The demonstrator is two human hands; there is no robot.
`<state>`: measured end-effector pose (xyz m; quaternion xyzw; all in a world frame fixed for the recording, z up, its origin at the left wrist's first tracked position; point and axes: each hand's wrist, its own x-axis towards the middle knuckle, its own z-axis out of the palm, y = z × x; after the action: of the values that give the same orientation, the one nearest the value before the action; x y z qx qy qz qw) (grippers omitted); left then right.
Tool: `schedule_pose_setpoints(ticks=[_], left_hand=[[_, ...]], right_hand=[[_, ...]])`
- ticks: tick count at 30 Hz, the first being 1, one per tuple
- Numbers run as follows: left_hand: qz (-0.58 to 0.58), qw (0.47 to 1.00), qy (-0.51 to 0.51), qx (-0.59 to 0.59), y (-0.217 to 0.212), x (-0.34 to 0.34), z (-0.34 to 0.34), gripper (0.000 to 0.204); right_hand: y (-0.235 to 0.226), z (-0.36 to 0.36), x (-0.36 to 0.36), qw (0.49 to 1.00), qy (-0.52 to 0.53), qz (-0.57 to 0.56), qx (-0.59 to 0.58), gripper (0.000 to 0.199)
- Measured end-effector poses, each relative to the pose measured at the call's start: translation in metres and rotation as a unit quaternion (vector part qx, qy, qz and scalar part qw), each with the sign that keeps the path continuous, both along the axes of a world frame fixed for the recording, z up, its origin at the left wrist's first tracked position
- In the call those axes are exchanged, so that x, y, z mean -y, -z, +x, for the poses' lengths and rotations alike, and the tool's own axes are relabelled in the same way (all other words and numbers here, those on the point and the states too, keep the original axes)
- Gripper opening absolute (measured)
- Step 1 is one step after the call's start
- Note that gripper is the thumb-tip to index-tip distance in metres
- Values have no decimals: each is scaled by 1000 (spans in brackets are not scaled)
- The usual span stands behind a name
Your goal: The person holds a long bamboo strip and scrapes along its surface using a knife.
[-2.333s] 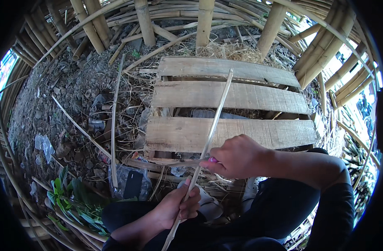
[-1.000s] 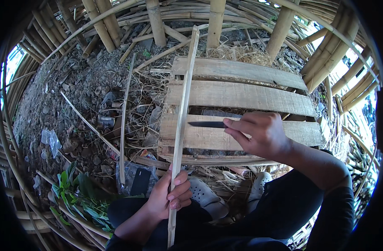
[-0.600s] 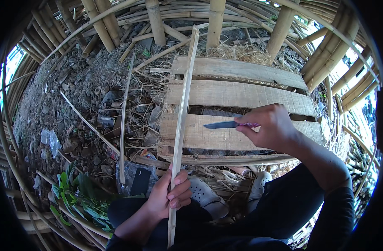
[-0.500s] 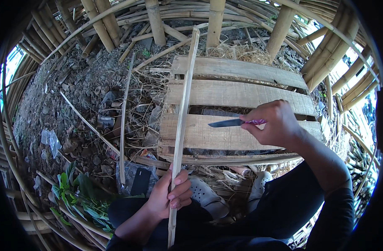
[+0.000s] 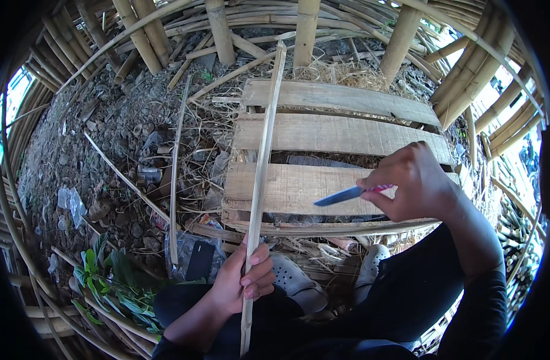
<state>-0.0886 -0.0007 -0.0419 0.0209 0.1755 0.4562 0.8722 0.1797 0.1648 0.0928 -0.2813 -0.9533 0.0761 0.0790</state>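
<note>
At lower centre I saw the left hand (image 5: 246, 277) with its fingers clamped around a pale stick (image 5: 261, 171) — its tip reached upper centre. Right of centre, the right hand's (image 5: 410, 183) fingers gripped a knife (image 5: 339, 195) — blade above the wooden slats (image 5: 341, 131), apart from the stick.

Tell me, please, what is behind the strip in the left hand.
Behind the strip, wooden slats show on both sides; what the strip itself covers cannot be seen.

knife handle (image 5: 380, 188) partly covered, shoes (image 5: 297, 285) too
</note>
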Motion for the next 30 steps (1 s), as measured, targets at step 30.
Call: schedule_pose_setpoints(ticks=[30], left_hand=[[-12,1000,-2,-4,0,-2,3,42]], right_hand=[[47,-35,32,949,-179,253,-50,11]])
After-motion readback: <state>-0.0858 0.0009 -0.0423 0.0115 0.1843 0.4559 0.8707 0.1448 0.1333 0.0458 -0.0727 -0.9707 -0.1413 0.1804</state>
